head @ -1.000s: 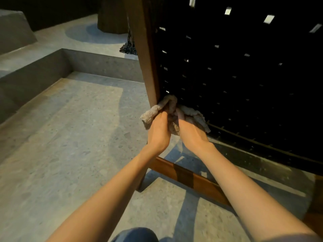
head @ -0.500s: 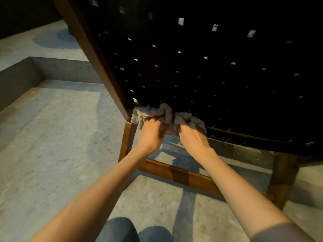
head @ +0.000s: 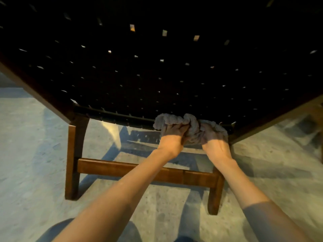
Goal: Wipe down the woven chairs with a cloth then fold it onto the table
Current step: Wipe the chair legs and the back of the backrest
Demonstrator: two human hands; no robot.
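A dark woven chair back (head: 157,67) in a brown wooden frame fills the upper view. A bunched grey cloth (head: 190,126) is pressed against its lower edge, near the right corner. My left hand (head: 172,138) grips the cloth's left part with curled fingers. My right hand (head: 215,145) grips the right part, its fingers buried in the folds. Both forearms reach forward from the bottom of the view.
The chair's wooden crossbar (head: 122,167) spans between the left leg (head: 71,163) and the right leg (head: 215,194) below my hands. Speckled concrete floor (head: 26,154) lies all around. My knees (head: 57,231) show at the bottom edge.
Both hands have slid the cloth rightwards along the lower edge of the woven back, from the left frame post to near the right corner. The view has shifted right too.
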